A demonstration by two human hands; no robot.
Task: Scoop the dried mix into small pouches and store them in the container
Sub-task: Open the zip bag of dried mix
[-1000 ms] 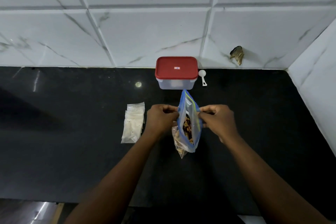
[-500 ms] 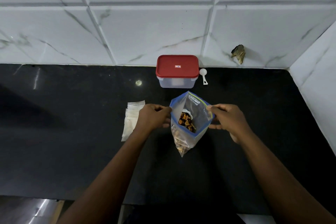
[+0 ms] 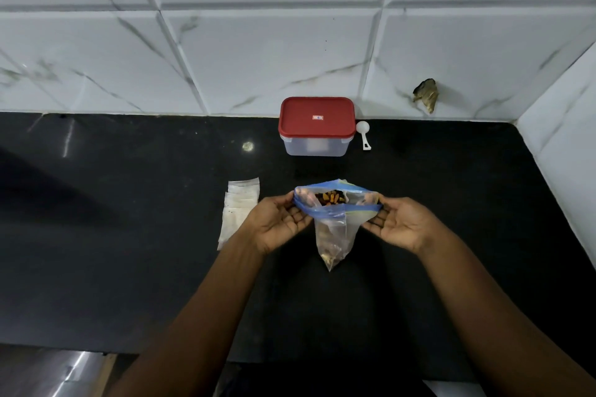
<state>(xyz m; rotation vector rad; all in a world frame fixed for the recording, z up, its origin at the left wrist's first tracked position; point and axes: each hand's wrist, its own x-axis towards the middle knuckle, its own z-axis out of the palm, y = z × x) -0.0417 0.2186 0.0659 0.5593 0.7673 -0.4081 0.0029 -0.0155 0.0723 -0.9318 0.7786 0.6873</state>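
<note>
The left hand (image 3: 280, 224) and the right hand (image 3: 400, 224) each pinch one end of the blue zip rim of a clear bag (image 3: 335, 232), holding its mouth spread wide over the black counter (image 3: 129, 235). Brown and orange dried mix (image 3: 330, 197) shows inside. A stack of small white pouches (image 3: 240, 206) lies just left of the left hand. Farther back, by the tiled wall (image 3: 258, 58), stands the container (image 3: 314, 147). Its red lid (image 3: 316, 113) is on, and the sticker on it is too small to read. A white scoop (image 3: 362, 128) lies just to its right.
</note>
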